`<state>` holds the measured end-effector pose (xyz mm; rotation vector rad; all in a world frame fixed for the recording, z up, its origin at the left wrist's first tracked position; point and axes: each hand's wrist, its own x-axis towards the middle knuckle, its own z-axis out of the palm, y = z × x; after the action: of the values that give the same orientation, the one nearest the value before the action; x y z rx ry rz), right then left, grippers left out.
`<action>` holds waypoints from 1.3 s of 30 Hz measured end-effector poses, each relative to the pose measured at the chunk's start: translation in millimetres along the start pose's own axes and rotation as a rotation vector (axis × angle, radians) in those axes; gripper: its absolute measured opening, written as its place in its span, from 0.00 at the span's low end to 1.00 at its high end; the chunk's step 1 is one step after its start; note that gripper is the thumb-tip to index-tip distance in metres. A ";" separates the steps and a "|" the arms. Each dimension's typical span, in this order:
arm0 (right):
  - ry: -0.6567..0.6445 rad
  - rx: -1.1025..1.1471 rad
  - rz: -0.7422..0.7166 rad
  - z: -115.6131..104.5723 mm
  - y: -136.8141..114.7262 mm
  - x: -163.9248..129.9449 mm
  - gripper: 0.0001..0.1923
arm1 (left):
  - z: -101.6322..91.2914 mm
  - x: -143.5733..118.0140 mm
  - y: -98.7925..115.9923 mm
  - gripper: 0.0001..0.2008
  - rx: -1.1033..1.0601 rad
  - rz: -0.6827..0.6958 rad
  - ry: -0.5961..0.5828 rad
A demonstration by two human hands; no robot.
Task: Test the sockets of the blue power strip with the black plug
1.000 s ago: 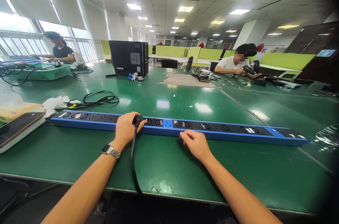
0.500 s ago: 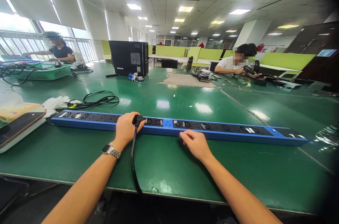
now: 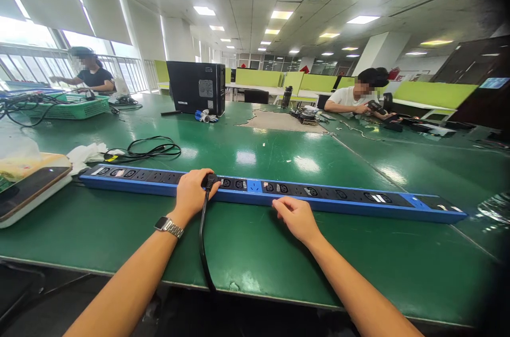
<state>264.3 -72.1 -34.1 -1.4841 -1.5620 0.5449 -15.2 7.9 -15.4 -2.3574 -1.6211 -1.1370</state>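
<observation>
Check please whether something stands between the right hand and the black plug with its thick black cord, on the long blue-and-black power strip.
No separate object is visible between the right hand and the black plug. Only the left hand, gripping the plug, reaches around to its right side.

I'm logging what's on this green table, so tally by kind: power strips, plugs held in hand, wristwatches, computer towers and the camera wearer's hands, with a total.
Power strip: 1
Black plug: 1
Wristwatch: 1
Computer tower: 1
Left hand and right hand: 2
Total: 6
</observation>
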 end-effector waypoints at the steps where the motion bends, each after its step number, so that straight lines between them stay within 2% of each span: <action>1: -0.001 0.002 0.001 -0.1 0.0 0.1 0.19 | -0.1 0.0 0.0 0.14 -0.002 -0.001 -0.001; 39: -0.018 0.007 0.046 0.1 1.0 -0.3 0.20 | 0.3 -0.4 -2.4 0.13 -0.029 0.023 -0.004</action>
<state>264.8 -72.1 -35.0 -1.5162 -1.5416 0.5914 -17.1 8.8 -16.7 -2.3917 -1.5849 -1.1603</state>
